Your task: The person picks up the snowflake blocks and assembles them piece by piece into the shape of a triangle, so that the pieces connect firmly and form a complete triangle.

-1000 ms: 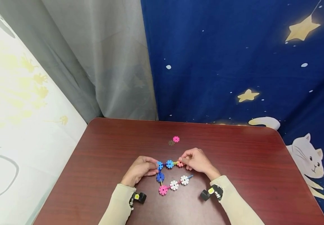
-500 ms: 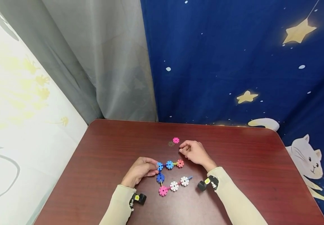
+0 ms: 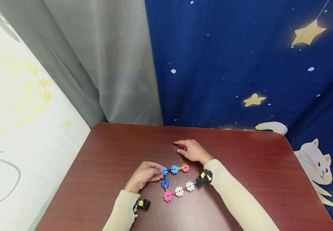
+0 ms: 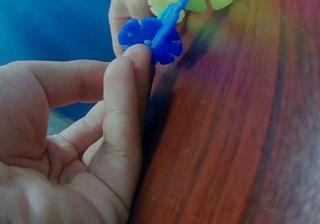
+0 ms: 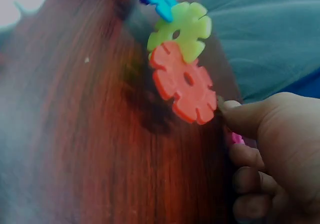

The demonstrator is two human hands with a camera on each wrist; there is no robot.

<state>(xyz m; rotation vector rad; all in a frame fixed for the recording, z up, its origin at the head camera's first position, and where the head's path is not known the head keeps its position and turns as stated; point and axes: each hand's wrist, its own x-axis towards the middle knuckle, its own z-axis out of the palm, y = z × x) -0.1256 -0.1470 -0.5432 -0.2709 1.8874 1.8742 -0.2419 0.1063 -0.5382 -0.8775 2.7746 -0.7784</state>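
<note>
My left hand pinches a light blue notched snowflake disc at the left corner of a linked chain of plastic discs. In the left wrist view, the thumb and finger are at a blue disc. From there the chain runs right to a coral disc, and down through a dark blue disc to a pink disc and white discs. Beyond the chain, my right hand reaches over a loose pink disc, partly hidden by its fingers. A brown disc lies between thumb and forefinger.
The chain lies on a dark red wooden table with rounded far corners. Behind it hang a grey curtain and a blue starry curtain. Wrist cameras are strapped on both sleeves.
My right hand has let go of the coral disc and moved away and leftward to the loose pink and brown discs. My left hand stays on the light blue disc.
</note>
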